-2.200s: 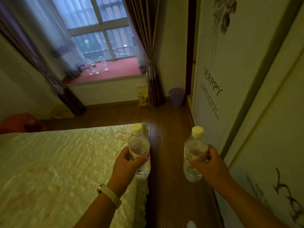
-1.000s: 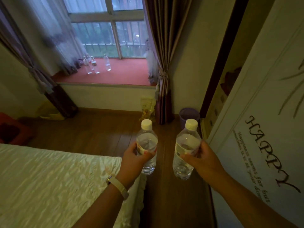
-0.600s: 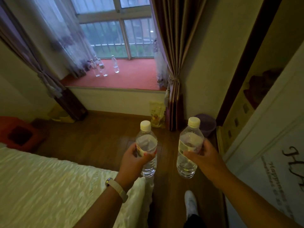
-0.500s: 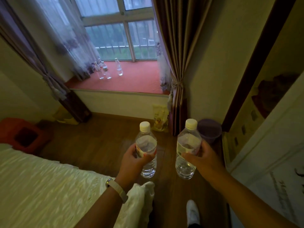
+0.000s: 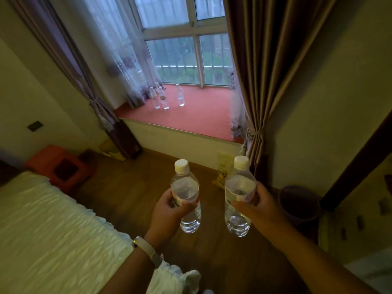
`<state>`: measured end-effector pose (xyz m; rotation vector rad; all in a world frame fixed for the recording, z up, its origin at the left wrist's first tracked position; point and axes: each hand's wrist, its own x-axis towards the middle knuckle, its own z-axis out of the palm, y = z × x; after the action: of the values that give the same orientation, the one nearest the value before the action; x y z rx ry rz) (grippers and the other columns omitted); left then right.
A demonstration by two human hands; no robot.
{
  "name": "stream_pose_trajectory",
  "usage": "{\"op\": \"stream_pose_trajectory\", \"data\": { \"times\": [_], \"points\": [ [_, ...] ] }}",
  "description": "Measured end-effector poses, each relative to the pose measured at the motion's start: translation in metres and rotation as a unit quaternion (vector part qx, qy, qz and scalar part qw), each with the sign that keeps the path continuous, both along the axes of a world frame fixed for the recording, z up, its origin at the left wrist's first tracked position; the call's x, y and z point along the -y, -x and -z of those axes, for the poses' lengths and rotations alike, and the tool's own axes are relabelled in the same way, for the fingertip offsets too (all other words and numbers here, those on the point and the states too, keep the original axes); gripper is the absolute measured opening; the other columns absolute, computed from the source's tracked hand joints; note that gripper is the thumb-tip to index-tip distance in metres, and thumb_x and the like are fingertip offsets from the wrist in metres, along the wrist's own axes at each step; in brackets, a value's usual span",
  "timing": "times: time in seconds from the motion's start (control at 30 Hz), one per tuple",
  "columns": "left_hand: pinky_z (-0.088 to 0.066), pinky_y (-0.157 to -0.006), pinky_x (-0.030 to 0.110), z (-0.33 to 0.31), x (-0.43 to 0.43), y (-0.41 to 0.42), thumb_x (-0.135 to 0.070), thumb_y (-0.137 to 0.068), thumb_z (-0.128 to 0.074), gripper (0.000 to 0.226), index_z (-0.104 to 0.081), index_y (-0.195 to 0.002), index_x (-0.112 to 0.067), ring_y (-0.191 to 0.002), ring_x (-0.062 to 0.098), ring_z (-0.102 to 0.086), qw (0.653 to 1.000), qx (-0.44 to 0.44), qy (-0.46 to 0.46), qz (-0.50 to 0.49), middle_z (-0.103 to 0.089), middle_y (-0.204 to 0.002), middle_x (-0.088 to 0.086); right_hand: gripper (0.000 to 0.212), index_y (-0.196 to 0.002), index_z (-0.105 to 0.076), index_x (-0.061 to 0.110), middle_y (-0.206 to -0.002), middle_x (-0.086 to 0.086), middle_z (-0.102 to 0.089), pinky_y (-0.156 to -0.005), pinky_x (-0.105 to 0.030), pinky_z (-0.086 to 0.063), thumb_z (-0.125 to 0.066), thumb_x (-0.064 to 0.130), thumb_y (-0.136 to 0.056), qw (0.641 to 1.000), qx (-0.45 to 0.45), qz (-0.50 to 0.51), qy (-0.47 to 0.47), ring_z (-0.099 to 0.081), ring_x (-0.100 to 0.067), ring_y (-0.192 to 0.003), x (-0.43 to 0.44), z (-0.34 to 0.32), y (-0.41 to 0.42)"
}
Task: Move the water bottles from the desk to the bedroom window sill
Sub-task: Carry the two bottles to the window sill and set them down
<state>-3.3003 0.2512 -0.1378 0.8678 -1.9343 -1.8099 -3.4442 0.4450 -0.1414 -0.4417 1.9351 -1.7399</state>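
My left hand (image 5: 167,213) grips a clear water bottle (image 5: 186,196) with a pale cap, held upright over the wooden floor. My right hand (image 5: 257,205) grips a second clear water bottle (image 5: 238,194), also upright, beside the first. Ahead lies the red window sill (image 5: 201,117). Several clear bottles stand on its far left part: a close group (image 5: 160,98) by the sheer curtain and a single bottle (image 5: 180,95) just right of it.
A bed with a pale cover (image 5: 53,236) fills the lower left. A brown curtain (image 5: 261,81) hangs at the right of the window, with a purple bin (image 5: 300,203) and a yellow bag (image 5: 222,172) below it. An orange stool (image 5: 57,166) stands at the left.
The view has come closer to the window sill and past the bed's corner. Both hands still hold their bottles upright in front of me.
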Motion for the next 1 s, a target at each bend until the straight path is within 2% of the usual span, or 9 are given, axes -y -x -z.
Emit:
{"op": "stream_pose_trajectory", "data": {
  "times": [0.07, 0.23, 0.4, 0.47, 0.57, 0.63, 0.77, 0.9, 1.0],
  "points": [
    [-0.052, -0.089, 0.031, 0.003, 0.014, 0.010, -0.004, -0.077, -0.077, 0.046, -0.061, -0.115, -0.026, -0.099, 0.006, -0.069, 1.000, 0.008, 0.001, -0.014, -0.073, -0.108, -0.007, 0.064, -0.133, -0.050, 0.021, -0.122, -0.001, -0.061, -0.078, -0.022, -0.050, -0.079, 0.011, -0.077, 1.000, 0.000, -0.013, -0.004, -0.059, -0.019, -0.112, 0.017, 0.004, 0.017],
    [-0.051, -0.092, 0.036, 0.016, 0.062, 0.031, -0.021, -0.069, -0.083, 0.059, -0.060, -0.123, -0.020, -0.108, 0.016, -0.067, 0.999, 0.018, -0.020, -0.037, -0.071, -0.116, -0.002, 0.057, -0.123, -0.049, 0.034, -0.114, 0.009, -0.062, -0.067, -0.015, -0.049, -0.078, 0.014, -0.078, 0.999, 0.014, -0.041, -0.007, -0.059, -0.005, -0.102, 0.071, 0.015, 0.054],
    [-0.052, -0.089, 0.034, 0.026, 0.130, 0.070, -0.020, -0.067, -0.079, 0.055, -0.061, -0.119, -0.021, -0.104, 0.015, -0.068, 0.997, 0.005, -0.042, -0.060, -0.073, -0.112, -0.003, 0.052, -0.118, -0.050, 0.035, -0.106, 0.013, -0.063, -0.063, -0.013, -0.052, -0.078, 0.015, -0.079, 0.997, 0.005, -0.068, -0.026, -0.062, -0.002, -0.096, 0.144, 0.020, 0.101],
    [-0.052, -0.083, 0.028, 0.026, 0.165, 0.090, -0.016, -0.070, -0.079, 0.050, -0.062, -0.116, -0.024, -0.099, 0.009, -0.070, 0.997, -0.006, -0.044, -0.064, -0.074, -0.108, -0.006, 0.049, -0.116, -0.055, 0.029, -0.103, 0.009, -0.067, -0.071, -0.020, -0.055, -0.080, 0.014, -0.077, 0.997, -0.006, -0.066, -0.034, -0.065, -0.006, -0.094, 0.181, 0.020, 0.120],
    [-0.053, -0.074, 0.020, 0.022, 0.217, 0.117, -0.001, -0.076, -0.078, 0.044, -0.063, -0.111, -0.023, -0.092, 0.005, -0.071, 0.995, -0.024, -0.049, -0.081, -0.075, -0.101, -0.010, 0.052, -0.114, -0.060, 0.025, -0.102, 0.001, -0.072, -0.084, -0.042, -0.058, -0.085, 0.016, -0.070, 0.996, -0.018, -0.072, -0.044, -0.069, -0.017, -0.096, 0.237, 0.021, 0.150],
    [-0.054, -0.071, 0.019, 0.018, 0.249, 0.127, 0.003, -0.075, -0.078, 0.045, -0.064, -0.109, -0.022, -0.090, 0.005, -0.071, 0.994, -0.030, -0.053, -0.090, -0.076, -0.098, -0.011, 0.052, -0.115, -0.060, 0.026, -0.102, 0.000, -0.073, -0.085, -0.045, -0.058, -0.085, 0.015, -0.071, 0.995, -0.021, -0.092, -0.044, -0.070, -0.020, -0.096, 0.274, 0.016, 0.166],
    [-0.055, -0.066, 0.013, 0.008, 0.308, 0.140, 0.001, -0.075, -0.080, 0.044, -0.064, -0.109, -0.023, -0.088, 0.000, -0.070, 0.992, -0.033, -0.040, -0.112, -0.075, -0.098, -0.010, 0.051, -0.117, -0.057, 0.025, -0.103, 0.002, -0.070, -0.064, -0.019, -0.055, -0.081, 0.013, -0.074, 0.992, -0.035, -0.119, -0.024, -0.069, -0.010, -0.090, 0.342, 0.004, 0.194],
    [-0.054, -0.068, 0.015, -0.003, 0.353, 0.138, -0.003, -0.074, -0.082, 0.046, -0.064, -0.109, -0.027, -0.091, 0.001, -0.070, 0.987, -0.039, -0.039, -0.152, -0.075, -0.101, -0.011, 0.041, -0.102, -0.057, 0.035, -0.096, 0.009, -0.069, -0.056, -0.011, -0.051, -0.083, 0.021, -0.073, 0.987, -0.070, -0.146, -0.021, -0.068, 0.006, -0.075, 0.404, -0.013, 0.217],
    [-0.053, -0.076, 0.020, -0.004, 0.384, 0.136, -0.007, -0.074, -0.083, 0.047, -0.065, -0.110, -0.031, -0.094, 0.002, -0.070, 0.981, -0.033, -0.040, -0.186, -0.075, -0.102, -0.016, 0.053, -0.108, -0.061, 0.031, -0.096, 0.003, -0.073, -0.072, -0.030, -0.058, -0.088, 0.038, -0.063, 0.983, -0.070, -0.172, -0.009, -0.071, -0.010, -0.085, 0.448, -0.014, 0.231]
  ]
}}
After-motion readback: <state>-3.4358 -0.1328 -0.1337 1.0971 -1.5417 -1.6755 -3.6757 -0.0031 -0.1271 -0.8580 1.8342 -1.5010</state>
